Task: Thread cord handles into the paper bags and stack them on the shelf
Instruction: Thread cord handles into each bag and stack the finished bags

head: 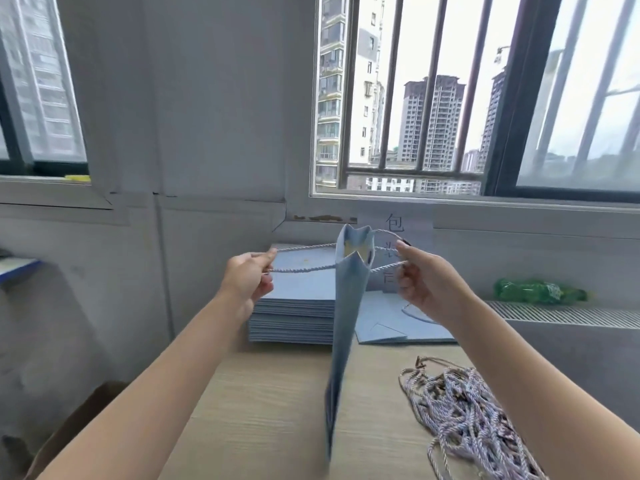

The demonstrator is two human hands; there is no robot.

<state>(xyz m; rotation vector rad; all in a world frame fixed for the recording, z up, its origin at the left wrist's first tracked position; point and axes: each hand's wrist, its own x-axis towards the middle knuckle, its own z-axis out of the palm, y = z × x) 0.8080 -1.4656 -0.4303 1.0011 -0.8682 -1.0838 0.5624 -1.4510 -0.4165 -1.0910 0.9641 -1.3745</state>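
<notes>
Midway between hands, bag.

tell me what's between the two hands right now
In the head view, the light blue paper bag hangs between the left hand and right hand, each pulling a cord handle outward from its top.

Matt paper bag, twisted cord, wood-grain table

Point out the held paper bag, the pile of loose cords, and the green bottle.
held paper bag (346,306): head view, on the middle of its blue side panel.
pile of loose cords (467,407): head view, on the tangle's middle.
green bottle (530,291): head view, on its body.
</notes>
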